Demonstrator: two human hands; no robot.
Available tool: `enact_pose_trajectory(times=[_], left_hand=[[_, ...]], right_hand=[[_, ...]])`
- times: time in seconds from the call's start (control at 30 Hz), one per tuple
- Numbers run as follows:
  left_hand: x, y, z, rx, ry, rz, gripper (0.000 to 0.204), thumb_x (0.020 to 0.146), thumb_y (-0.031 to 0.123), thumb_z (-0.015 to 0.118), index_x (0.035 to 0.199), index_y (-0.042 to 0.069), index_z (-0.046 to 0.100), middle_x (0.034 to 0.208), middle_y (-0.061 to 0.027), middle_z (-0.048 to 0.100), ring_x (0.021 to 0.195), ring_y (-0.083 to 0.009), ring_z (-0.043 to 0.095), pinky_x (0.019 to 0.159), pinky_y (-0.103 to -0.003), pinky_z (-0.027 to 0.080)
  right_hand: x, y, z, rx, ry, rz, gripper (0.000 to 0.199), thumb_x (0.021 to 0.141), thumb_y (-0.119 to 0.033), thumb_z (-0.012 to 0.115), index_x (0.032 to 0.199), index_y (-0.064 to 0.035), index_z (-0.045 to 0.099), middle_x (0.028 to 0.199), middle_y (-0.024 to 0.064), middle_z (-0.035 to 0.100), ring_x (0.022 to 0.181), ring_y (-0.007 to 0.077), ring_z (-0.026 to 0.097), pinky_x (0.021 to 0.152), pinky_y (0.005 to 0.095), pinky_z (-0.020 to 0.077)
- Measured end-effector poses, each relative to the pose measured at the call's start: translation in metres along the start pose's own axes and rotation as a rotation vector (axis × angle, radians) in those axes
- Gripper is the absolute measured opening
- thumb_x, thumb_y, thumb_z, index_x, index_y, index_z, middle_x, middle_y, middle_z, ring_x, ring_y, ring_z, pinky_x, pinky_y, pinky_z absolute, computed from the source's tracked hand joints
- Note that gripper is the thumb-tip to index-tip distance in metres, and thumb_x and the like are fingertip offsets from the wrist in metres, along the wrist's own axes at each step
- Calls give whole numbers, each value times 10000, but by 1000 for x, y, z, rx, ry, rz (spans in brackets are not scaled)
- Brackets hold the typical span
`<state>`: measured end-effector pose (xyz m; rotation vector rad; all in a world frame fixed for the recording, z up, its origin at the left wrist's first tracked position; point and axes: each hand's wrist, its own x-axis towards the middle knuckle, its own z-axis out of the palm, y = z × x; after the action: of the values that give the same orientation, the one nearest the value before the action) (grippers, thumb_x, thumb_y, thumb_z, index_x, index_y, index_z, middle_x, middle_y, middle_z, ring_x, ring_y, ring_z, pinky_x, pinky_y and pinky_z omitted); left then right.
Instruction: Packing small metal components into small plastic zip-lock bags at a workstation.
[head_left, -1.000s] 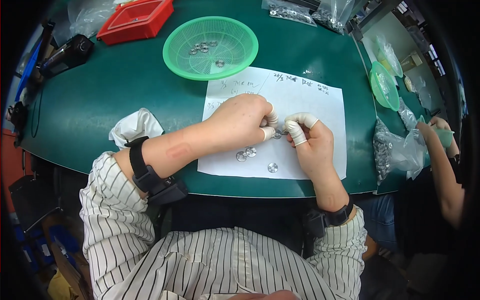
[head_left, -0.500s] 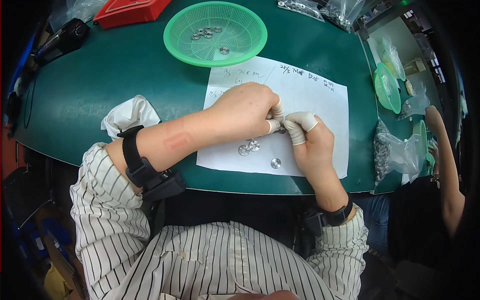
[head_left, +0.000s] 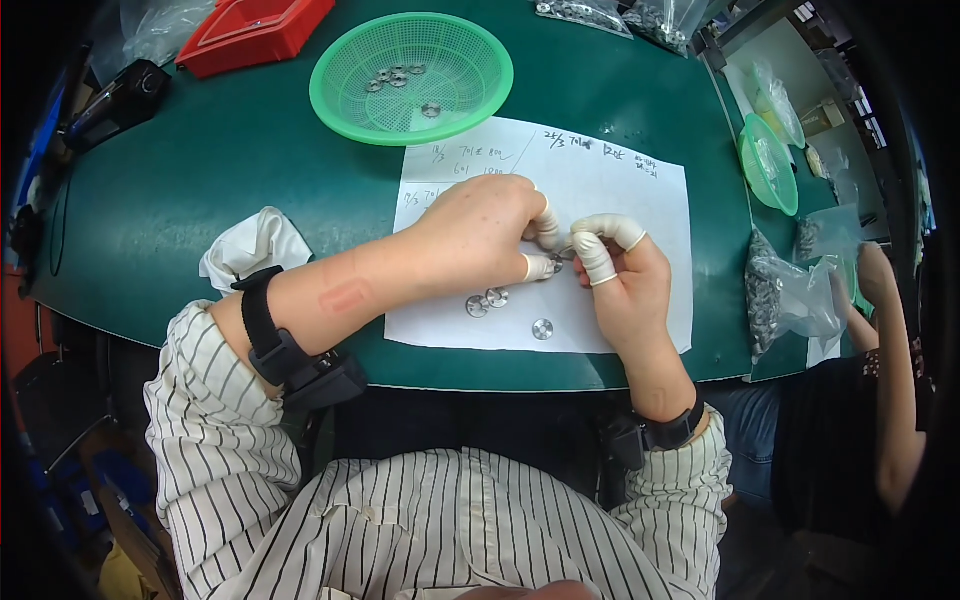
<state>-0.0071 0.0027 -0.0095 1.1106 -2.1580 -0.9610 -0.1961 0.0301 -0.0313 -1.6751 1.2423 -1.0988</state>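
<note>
My left hand and my right hand meet over the white sheet of paper. White finger cots cover the thumb and forefinger of each. Between the fingertips is a small metal disc, mostly hidden; both hands grip at it, the left thumb against its near side and the right fingers pinched on its right. Two round metal discs with center holes, a left one and a right one, lie touching on the paper below my left hand. Another disc lies apart, nearer the table edge.
A green mesh basket with several discs stands beyond the paper. A white cloth lies left of my forearm. A red tray and a black device sit farther off. At right are bags of metal parts and a co-worker's arm.
My left thumb and forefinger have spread a little apart around the disc, and the right fingers have shifted slightly. The whole view has moved a bit; the loose discs stay on the paper.
</note>
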Motion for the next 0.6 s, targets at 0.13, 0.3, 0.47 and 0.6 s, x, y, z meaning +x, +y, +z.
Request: enact_pose_trajectory(times=[0.13, 0.3, 0.47, 0.6], left_hand=[[3, 2, -2, 49, -95, -71, 167, 667, 166, 719, 739, 20, 682, 764, -134, 639, 744, -285, 625, 659, -374, 487], [2, 1, -1, 34, -84, -64, 171, 667, 169, 721, 729, 15, 682, 765, -137, 638, 744, -291, 626, 663, -376, 486], [3, 2, -7, 4, -98, -80, 140, 670, 121, 694, 754, 9, 683, 743, -137, 643, 703, -268, 626, 635, -360, 484], [5, -1, -12, -77, -142, -138, 130, 671, 77, 660, 776, 4, 685, 721, -138, 645, 666, -248, 621, 616, -343, 481]], right_hand=[[0, 3, 0, -65, -20, -11, 82, 891, -66, 590, 945, -5, 598, 785, 30, 612, 648, 69, 534, 569, 193, 438], [3, 0, 1, -123, -41, -23, 71, 885, -65, 596, 921, -6, 607, 772, 24, 610, 658, 72, 546, 576, 198, 445], [4, -5, 2, -334, -47, -277, 55, 858, -63, 622, 894, -22, 619, 757, 54, 619, 646, 121, 581, 585, 234, 465], [6, -8, 2, -384, -58, -327, 52, 841, -66, 637, 879, -35, 621, 755, 81, 620, 642, 163, 601, 593, 258, 476]])
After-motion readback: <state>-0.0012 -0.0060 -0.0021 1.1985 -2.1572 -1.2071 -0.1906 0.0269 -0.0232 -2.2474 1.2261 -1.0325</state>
